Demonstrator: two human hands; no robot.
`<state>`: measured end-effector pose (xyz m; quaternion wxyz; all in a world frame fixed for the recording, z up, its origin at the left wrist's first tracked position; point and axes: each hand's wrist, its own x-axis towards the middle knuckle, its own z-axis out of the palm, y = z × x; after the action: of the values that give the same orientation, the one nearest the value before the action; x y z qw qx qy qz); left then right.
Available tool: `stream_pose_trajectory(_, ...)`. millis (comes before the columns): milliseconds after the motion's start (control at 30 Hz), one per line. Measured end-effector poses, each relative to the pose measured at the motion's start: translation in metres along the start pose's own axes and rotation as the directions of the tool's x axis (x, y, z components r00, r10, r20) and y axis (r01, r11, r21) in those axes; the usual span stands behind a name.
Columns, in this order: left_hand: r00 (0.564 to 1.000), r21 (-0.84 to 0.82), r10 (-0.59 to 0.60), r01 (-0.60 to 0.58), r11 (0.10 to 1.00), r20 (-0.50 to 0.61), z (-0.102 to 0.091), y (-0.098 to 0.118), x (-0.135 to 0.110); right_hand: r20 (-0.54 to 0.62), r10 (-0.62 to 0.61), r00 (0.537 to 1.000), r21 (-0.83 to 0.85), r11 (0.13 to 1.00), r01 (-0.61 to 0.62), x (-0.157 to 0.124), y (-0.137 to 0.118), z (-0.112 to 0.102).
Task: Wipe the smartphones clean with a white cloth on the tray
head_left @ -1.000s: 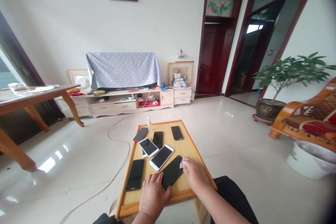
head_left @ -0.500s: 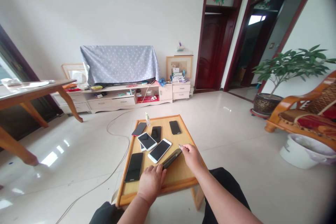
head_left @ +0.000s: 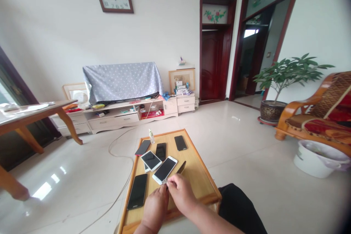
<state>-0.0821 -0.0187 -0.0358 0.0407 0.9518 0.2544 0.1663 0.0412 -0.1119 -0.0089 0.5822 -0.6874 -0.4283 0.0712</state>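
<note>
A small wooden table (head_left: pixel 200 175) stands in front of me with several phones lying on it. My left hand (head_left: pixel 155 208) is closed round the near end of a black phone (head_left: pixel 181 167) that is lifted on its edge above the tabletop. My right hand (head_left: pixel 181 194) is closed in a pinch at the same near end, on the phone or a small white thing I cannot make out. Beside them lie a white phone (head_left: pixel 164 169) and a black phone (head_left: pixel 137 196).
A small spray bottle (head_left: pixel 150 136) stands at the table's far left. A cable (head_left: pixel 120 175) runs over the floor on the left. A wooden table (head_left: pixel 30 117) is at far left, a TV cabinet (head_left: pixel 123 111) ahead, a potted plant (head_left: pixel 276 91), armchair (head_left: pixel 315 117) and white tub (head_left: pixel 315 159) at right.
The black phone went from flat on the table to tilted up on its edge. My right hand came from its far end to its near end, close to my left hand.
</note>
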Motion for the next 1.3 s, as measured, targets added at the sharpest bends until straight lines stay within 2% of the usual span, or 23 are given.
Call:
stream_pose_trajectory(67,0.999,-0.077,-0.016,0.013,0.997,-0.048,-0.01,0.001,-0.007,-0.039,-0.003,0.999,0.02,1.0,0.004,0.007,-0.006,-0.011)
stream_pose_trajectory(167,0.993,-0.209,-0.034,0.01,0.978,-0.11,-0.031,0.008,-0.019,-0.193,0.056,0.98,0.031,0.998,-0.051,0.031,-0.008,-0.042)
stream_pose_trajectory(267,0.992,-0.334,-0.063,0.024,0.942,-0.107,-0.054,0.021,-0.024,-0.248,0.06,0.967,0.034,0.998,-0.054,0.042,-0.015,-0.06)
stream_pose_trajectory(333,0.991,-0.399,-0.096,0.051,0.915,-0.095,-0.069,0.031,-0.024,-0.218,0.016,0.976,0.041,0.999,-0.007,0.03,-0.028,-0.057)
stream_pose_trajectory(433,0.99,-0.492,-0.111,0.054,0.869,-0.087,-0.09,0.046,-0.024,-0.096,-0.101,0.99,0.088,0.99,0.109,0.003,-0.052,-0.045)
stream_pose_trajectory(500,0.988,-0.549,-0.126,0.056,0.834,-0.091,-0.104,0.055,-0.027,-0.077,-0.124,0.989,0.114,0.985,0.133,-0.004,-0.065,-0.047)
stream_pose_trajectory(600,0.977,-0.645,-0.193,0.092,0.758,-0.088,-0.124,0.069,-0.036,-0.188,-0.016,0.982,0.154,0.987,0.045,0.008,-0.077,-0.071)
stream_pose_trajectory(700,0.97,-0.768,-0.242,0.137,0.626,-0.024,-0.14,0.081,-0.042,-0.299,0.084,0.951,0.178,0.984,-0.031,0.015,-0.089,-0.092)
stream_pose_trajectory(767,0.963,-0.831,-0.268,0.156,0.533,0.009,-0.148,0.086,-0.043,-0.256,0.045,0.966,0.153,0.988,-0.005,0.001,-0.103,-0.09)
stream_pose_trajectory(833,0.962,-0.877,-0.272,0.137,0.461,0.007,-0.153,0.088,-0.043,-0.103,-0.034,0.994,0.142,0.989,0.049,-0.023,-0.118,-0.08)
stream_pose_trajectory(900,0.968,-0.902,-0.25,0.102,0.419,-0.006,-0.158,0.088,-0.044,0.054,-0.103,0.993,0.171,0.981,0.093,-0.04,-0.13,-0.075)
stream_pose_trajectory(967,0.971,-0.908,-0.239,0.103,0.406,0.004,-0.163,0.087,-0.047,0.013,-0.114,0.993,0.101,0.989,0.112,-0.038,-0.135,-0.082)
stream_pose_trajectory(1033,0.97,-0.903,-0.244,0.125,0.411,0.023,-0.168,0.088,-0.052,-0.165,-0.083,0.983,-0.002,0.996,0.084,-0.02,-0.133,-0.099)
stream_pose_trajectory(1100,0.971,-0.9,-0.237,0.122,0.418,0.022,-0.172,0.089,-0.056,-0.281,-0.026,0.959,-0.019,1.0,0.021,-0.001,-0.13,-0.113)
stream_pose_trajectory(1200,0.976,-0.905,-0.219,0.098,0.415,0.005,-0.172,0.09,-0.058,-0.275,-0.03,0.961,-0.046,0.999,0.019,-0.005,-0.13,-0.113)
stream_pose_trajectory(1300,0.968,-0.923,-0.251,0.095,0.374,-0.002,-0.169,0.087,-0.057,-0.091,-0.128,0.988,-0.048,0.991,0.124,-0.039,-0.136,-0.093)
